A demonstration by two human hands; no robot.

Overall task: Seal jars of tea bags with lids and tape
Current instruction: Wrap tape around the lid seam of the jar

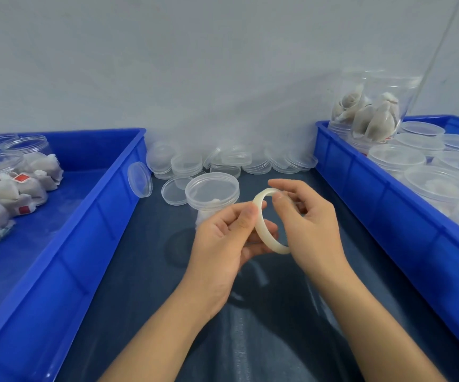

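A thin whitish roll of tape (261, 213) is held upright over the dark table between both hands. My left hand (228, 238) pinches its near-left rim between thumb and fingers. My right hand (308, 219) grips its far side, thumb on top of the ring. Just behind the hands stands a clear jar (211, 197) with a lid on it and tea bags inside, partly hidden by my left hand.
A heap of loose clear lids (231, 161) lies against the wall. The blue bin on the left (90, 205) holds open jars and tea bags. The blue bin on the right (360, 175) holds lidded jars, some stacked.
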